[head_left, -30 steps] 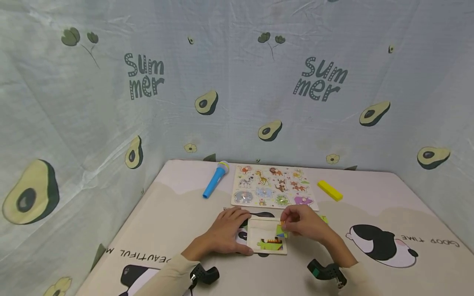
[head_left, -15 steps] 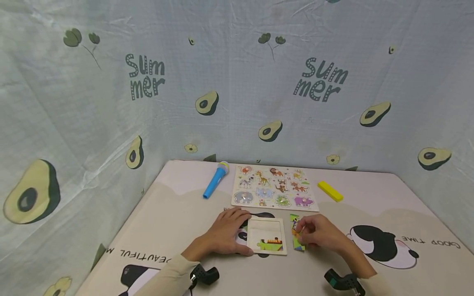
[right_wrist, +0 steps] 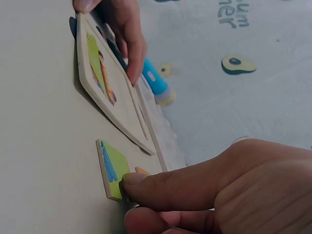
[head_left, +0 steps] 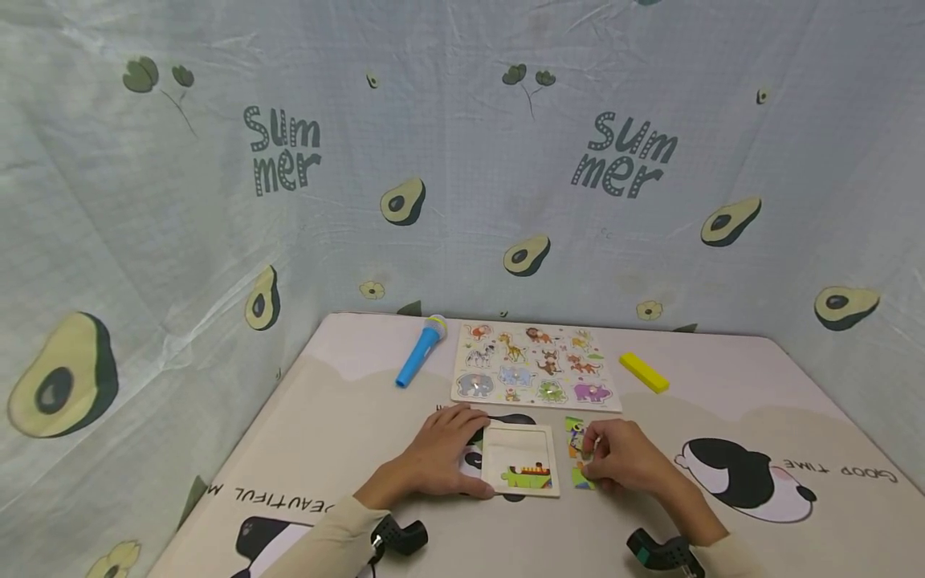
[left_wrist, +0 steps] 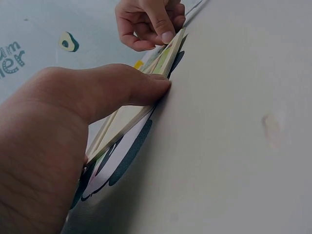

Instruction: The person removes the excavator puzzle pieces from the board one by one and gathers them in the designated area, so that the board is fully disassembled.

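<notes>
My left hand (head_left: 442, 453) holds the square wooden puzzle tray (head_left: 517, 443) at its left side, thumb on the near corner and fingertips on the far one. Joined green pieces showing a red-and-yellow train (head_left: 533, 477) lie along the tray's near side. Right of the tray, my right hand (head_left: 627, 456) pinches a green-and-blue puzzle piece (right_wrist: 111, 170) at its edge, low over or on the table. Just beyond it lies another colourful puzzle piece (head_left: 574, 433), partly covered by the fingers. The right hand's lower fingers are curled in.
An animal peg puzzle board (head_left: 535, 365) lies behind the tray. A blue toy microphone (head_left: 421, 353) is to its left, and a yellow block (head_left: 645, 372) to its right. Patterned cloth (head_left: 448, 160) rises behind and beside the table.
My right hand has moved from above the tray's right edge to the table on its right, with the green-and-blue puzzle piece. The left hand and tray stay in place.
</notes>
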{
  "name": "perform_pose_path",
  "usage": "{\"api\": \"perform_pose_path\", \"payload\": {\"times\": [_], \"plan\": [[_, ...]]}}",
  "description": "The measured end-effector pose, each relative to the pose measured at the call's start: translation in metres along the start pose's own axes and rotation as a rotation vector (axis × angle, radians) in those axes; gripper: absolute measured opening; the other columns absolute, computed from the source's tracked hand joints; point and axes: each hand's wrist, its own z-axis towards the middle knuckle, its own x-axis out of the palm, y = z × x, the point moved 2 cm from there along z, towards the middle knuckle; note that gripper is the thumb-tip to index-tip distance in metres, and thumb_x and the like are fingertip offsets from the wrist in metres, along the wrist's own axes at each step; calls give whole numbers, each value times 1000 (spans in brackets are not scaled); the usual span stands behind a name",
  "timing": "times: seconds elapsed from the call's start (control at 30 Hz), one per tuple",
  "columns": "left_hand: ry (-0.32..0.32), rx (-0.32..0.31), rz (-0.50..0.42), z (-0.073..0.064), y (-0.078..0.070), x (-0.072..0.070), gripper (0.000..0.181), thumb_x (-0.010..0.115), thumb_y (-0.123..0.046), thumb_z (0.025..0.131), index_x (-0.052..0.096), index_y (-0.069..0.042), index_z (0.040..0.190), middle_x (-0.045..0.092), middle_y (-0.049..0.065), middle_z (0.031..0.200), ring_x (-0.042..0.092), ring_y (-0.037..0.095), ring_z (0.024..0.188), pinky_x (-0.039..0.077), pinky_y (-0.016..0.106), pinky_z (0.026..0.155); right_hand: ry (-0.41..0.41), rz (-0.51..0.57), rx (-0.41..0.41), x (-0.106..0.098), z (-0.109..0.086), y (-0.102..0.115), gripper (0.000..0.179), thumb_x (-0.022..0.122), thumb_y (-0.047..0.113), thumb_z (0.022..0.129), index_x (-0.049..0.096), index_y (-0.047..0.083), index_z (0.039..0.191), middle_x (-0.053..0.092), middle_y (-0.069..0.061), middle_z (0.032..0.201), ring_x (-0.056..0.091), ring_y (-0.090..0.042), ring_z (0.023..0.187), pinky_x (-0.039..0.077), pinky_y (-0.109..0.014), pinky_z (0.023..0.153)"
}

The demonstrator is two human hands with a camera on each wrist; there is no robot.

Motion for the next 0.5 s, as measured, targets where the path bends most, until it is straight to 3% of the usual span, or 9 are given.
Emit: {"api": "perform_pose_path", "payload": {"times": [0.27, 0.5], "plan": [[6, -5, -3, 1, 1, 1, 101, 69, -77, 71, 44, -22, 153, 40, -3, 158, 24, 26, 152, 20, 55, 122, -3, -20, -16, 0, 0, 3, 22, 82, 9, 82, 60, 8, 87, 59, -3, 64, 55, -16, 48, 49, -28, 44], [2, -1, 2, 1, 1, 2, 101, 70, -77, 71, 45, -22, 152, 41, -3, 157, 25, 26, 152, 20, 55, 122, -43, -92, -162, 7, 8, 24, 17, 80, 10, 83, 63, 11, 85, 56, 2, 70, 52, -14, 63, 44, -24, 52]]}}
